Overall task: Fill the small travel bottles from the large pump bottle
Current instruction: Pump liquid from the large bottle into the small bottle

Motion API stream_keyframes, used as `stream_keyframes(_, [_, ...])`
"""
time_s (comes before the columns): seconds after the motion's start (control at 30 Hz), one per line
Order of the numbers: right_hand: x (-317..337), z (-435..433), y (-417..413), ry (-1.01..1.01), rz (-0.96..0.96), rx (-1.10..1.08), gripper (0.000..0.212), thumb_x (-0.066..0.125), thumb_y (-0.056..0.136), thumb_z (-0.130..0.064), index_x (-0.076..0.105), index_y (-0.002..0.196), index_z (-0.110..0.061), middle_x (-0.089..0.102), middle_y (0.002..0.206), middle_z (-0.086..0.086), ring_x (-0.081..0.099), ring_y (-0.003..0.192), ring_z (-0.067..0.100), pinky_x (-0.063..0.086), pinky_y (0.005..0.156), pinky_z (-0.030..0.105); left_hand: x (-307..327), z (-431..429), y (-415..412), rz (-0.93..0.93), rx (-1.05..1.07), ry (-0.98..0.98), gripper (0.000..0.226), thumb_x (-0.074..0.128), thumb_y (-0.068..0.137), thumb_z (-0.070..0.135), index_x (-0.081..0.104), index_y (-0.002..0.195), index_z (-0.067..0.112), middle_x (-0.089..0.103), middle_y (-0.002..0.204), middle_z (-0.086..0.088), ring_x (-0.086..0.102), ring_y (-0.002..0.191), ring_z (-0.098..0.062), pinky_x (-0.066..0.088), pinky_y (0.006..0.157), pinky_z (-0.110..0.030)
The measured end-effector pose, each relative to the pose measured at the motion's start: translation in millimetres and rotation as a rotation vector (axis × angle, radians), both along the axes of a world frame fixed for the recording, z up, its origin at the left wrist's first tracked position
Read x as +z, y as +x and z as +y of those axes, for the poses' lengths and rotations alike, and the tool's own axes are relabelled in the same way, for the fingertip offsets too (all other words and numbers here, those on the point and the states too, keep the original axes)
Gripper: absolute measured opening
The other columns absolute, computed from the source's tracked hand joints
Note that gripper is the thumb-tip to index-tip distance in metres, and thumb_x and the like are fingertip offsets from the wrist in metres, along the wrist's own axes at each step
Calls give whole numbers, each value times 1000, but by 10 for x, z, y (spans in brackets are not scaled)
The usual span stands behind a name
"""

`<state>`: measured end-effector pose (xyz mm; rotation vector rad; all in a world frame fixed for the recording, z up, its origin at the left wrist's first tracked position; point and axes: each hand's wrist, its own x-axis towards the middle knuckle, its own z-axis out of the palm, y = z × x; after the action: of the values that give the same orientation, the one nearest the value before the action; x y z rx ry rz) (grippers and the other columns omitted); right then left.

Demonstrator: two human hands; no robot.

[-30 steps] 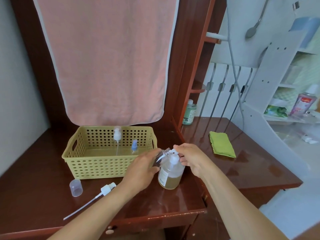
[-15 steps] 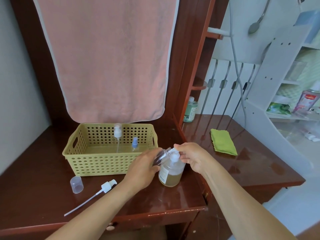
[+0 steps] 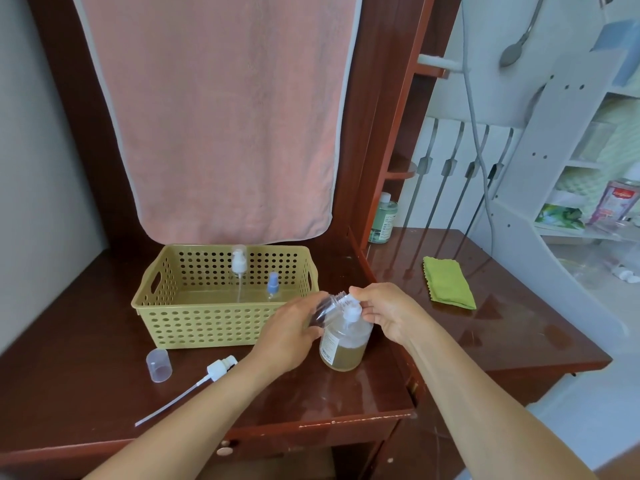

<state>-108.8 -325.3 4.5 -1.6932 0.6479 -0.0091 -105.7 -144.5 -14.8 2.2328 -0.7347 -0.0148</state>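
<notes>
Forearms (image 3: 478, 393) bare to frame edge; left hand (image 3: 289, 336), right hand (image 3: 389, 311) bare.

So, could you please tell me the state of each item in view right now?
Travel bottle: uncapped, tilted, neck at the pump spout, held by left hand.
Pump bottle: upright on desk, partly full, right hand grips its pump head.
Basket: holds white-topped bottle and blue-topped bottle, both upright.
Loose pump: lying on desk.
Clear cap: off, standing on desk.
Green cloth: folded.
</notes>
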Motion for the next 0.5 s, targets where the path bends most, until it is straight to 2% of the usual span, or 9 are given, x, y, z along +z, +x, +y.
stream_keyframes(0.1, [-74, 42, 32, -89, 1, -53, 19, 64, 89, -20, 63, 95, -3, 51, 82, 9, 42, 73, 17, 41, 74, 29, -26, -2, -13, 2, -3, 16, 41, 64, 86, 9, 54, 124, 23, 58, 103, 11, 55, 105, -14, 45, 92, -35])
stream_keyframes(0.17, [-72, 42, 11, -74, -11, -55, 16, 63, 90, -21, 63, 90, -5, 53, 80, 6, 44, 70, 15, 41, 77, 30, -21, 6, -21, 11, -6, 4, 41, 64, 86, 9, 54, 124, 24, 55, 100, 14, 55, 105, -14, 45, 91, -33])
stream_keyframes(0.23, [-22, 21, -26, -1, -27, -16, 17, 63, 90, -22, 58, 80, -10, 55, 84, 5, 47, 77, 16, 42, 81, 29, 7, 12, -22, 14, -10, -5, 41, 64, 86, 8, 54, 124, 23, 54, 98, 14, 55, 104, -14, 45, 91, -33])
stream_keyframes(0.33, [19, -8, -48, 48, -23, 30, 17, 65, 90, -24, 59, 82, -10, 57, 92, 8, 50, 89, 20, 45, 85, 29, 29, 11, -37, 19, -3, -12, 39, 63, 86, 8, 55, 123, 20, 58, 98, 8, 56, 103, -17, 46, 92, -37])
stream_keyframes(0.5, [-56, 8, 33, -54, -6, -24, 15, 66, 89, -20, 61, 89, -7, 57, 84, 5, 49, 73, 13, 44, 84, 30, -2, -16, -35, 23, 6, 0, 41, 63, 86, 7, 54, 122, 24, 57, 103, 11, 53, 103, -10, 45, 92, -34])
